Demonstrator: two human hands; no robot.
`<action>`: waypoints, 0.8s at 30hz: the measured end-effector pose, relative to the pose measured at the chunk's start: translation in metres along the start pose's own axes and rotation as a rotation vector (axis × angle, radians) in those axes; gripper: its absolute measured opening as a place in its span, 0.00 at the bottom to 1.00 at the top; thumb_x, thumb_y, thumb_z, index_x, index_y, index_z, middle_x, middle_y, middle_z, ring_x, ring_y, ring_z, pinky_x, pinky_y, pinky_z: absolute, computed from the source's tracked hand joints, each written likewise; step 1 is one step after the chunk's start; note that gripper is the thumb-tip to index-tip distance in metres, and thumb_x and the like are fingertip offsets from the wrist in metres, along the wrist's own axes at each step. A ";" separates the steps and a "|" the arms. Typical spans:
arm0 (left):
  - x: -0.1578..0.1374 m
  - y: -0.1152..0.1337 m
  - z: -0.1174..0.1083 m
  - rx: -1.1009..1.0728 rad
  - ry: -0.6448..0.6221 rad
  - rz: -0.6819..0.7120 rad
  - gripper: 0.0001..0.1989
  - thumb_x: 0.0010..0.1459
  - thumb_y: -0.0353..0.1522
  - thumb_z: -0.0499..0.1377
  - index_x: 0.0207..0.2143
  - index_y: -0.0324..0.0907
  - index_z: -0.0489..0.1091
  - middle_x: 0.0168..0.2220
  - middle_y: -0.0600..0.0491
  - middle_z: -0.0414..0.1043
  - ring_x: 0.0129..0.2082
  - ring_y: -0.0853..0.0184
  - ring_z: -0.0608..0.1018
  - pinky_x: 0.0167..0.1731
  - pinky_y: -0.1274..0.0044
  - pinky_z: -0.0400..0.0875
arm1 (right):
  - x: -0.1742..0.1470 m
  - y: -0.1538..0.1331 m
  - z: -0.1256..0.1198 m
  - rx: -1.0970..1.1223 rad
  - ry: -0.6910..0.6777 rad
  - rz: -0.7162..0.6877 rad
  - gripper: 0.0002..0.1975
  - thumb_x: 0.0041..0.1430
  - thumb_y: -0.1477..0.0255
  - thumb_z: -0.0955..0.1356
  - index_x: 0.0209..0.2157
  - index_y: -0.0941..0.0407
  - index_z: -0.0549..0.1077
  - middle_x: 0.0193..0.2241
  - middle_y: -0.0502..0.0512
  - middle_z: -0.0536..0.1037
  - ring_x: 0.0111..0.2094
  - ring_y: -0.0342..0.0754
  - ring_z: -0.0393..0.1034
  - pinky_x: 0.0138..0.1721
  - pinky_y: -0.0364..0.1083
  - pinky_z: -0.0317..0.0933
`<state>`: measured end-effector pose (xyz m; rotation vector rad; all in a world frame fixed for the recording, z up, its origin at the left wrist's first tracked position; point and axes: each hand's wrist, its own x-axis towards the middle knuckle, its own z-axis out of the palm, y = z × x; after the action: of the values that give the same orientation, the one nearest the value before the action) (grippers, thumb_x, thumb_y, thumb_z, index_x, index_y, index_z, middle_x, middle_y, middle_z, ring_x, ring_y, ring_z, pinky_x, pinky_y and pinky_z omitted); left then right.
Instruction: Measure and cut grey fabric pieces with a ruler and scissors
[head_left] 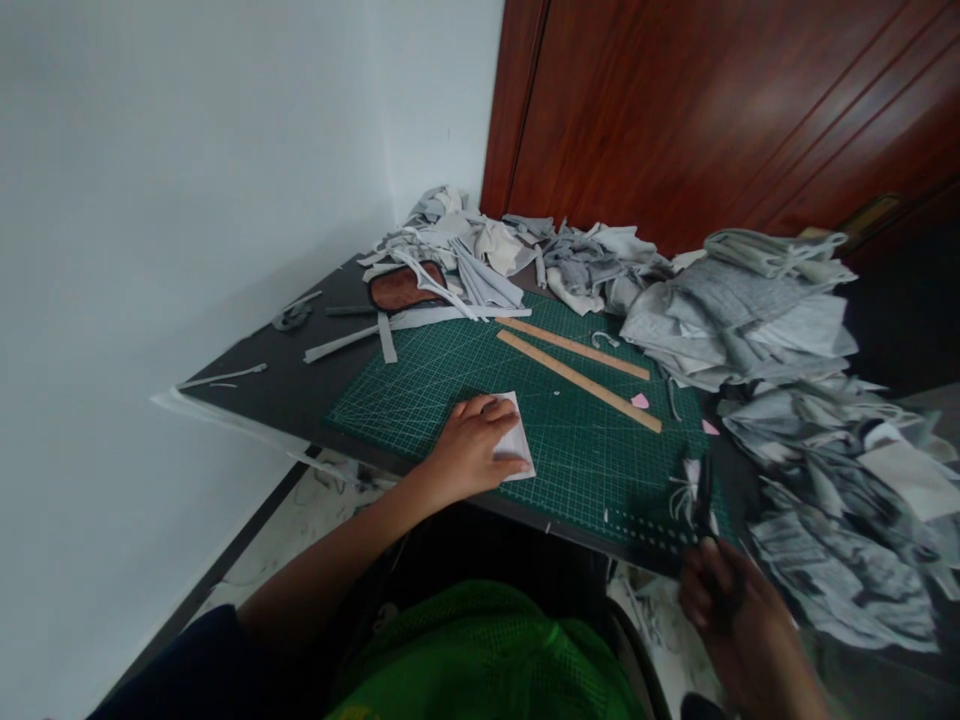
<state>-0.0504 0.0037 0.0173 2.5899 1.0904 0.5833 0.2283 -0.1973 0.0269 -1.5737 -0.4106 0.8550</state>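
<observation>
My left hand (474,450) lies over a small white rectangular piece (519,452), paper or cloth, pressing it to the green cutting mat (450,370) near the table's front edge. Its fingers are stretched out and cover the piece's left part. At the lower right, my right hand (724,590) is closed around the handles of dark scissors (705,500), somewhat blurred. The blades point away from me over the mat's right end. Beside them are a small white scrap and thin threads (684,492).
Two wooden rulers (581,380) lie across the mat. Grey and white fabric scraps (592,255) heap along the back, with folded grey cloth (742,310) and more scraps (847,560) on the right. A brown pad (401,288) sits back left, near the white wall (225,150).
</observation>
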 end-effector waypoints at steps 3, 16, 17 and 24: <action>0.001 0.002 -0.003 0.033 -0.028 -0.010 0.27 0.60 0.46 0.68 0.59 0.48 0.71 0.63 0.48 0.70 0.65 0.49 0.66 0.58 0.58 0.63 | 0.016 0.004 -0.037 -0.160 0.016 -0.035 0.24 0.53 0.50 0.75 0.47 0.41 0.69 0.23 0.50 0.69 0.19 0.51 0.59 0.19 0.52 0.52; 0.080 0.013 -0.011 0.088 -0.240 0.396 0.10 0.55 0.31 0.72 0.27 0.43 0.73 0.41 0.52 0.76 0.52 0.55 0.75 0.55 0.63 0.66 | 0.100 -0.027 -0.005 -0.439 -0.131 -0.313 0.28 0.51 0.55 0.75 0.49 0.52 0.69 0.28 0.51 0.81 0.21 0.53 0.72 0.21 0.47 0.62; 0.091 0.014 -0.008 0.071 -0.285 0.362 0.12 0.54 0.31 0.73 0.25 0.42 0.72 0.37 0.53 0.75 0.48 0.56 0.75 0.52 0.64 0.67 | 0.110 -0.031 -0.004 -0.507 -0.134 -0.366 0.25 0.52 0.56 0.74 0.48 0.52 0.70 0.28 0.52 0.82 0.25 0.55 0.75 0.24 0.48 0.65; 0.156 0.009 0.019 -0.521 -0.320 -0.060 0.14 0.49 0.33 0.71 0.19 0.41 0.70 0.18 0.60 0.65 0.22 0.70 0.69 0.28 0.78 0.61 | 0.169 -0.038 0.008 -0.746 -0.031 -0.546 0.15 0.45 0.62 0.69 0.36 0.51 0.74 0.27 0.57 0.81 0.32 0.63 0.79 0.36 0.55 0.67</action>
<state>0.0632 0.1094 0.0439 2.0978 0.7815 0.3595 0.3424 -0.0672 0.0149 -1.9674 -1.2196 0.2982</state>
